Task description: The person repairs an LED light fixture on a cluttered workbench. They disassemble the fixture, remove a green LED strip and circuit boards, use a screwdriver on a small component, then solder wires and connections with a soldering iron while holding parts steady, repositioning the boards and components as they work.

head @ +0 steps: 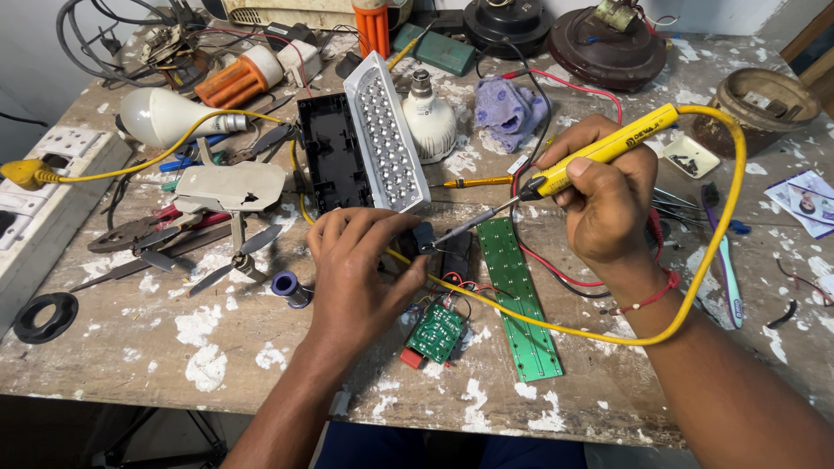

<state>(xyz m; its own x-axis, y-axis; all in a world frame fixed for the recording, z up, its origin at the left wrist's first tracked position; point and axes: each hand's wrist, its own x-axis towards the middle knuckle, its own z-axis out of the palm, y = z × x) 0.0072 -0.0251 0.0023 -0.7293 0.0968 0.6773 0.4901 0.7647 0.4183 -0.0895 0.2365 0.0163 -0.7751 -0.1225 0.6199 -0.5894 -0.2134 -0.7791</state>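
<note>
The right hand [608, 195] grips a yellow soldering iron [599, 152] — its tip slanting down-left toward a small black part [423, 236] pinched in the left hand [356, 269], just beside the long green board [519, 295].

Paint-splotched wooden table [261, 382]. White bulb [161, 115] far left, orange-white lamp [239, 80] behind it. Black lamp housing [328, 152] beside white LED reflector panel [387, 130], small LED bulb [430, 117] just right. Purple cloth [508, 108] near it. Black ring [45, 317] at left edge. Blue toothbrush [725, 269] right. White switchboard [52, 174] far left.
</note>
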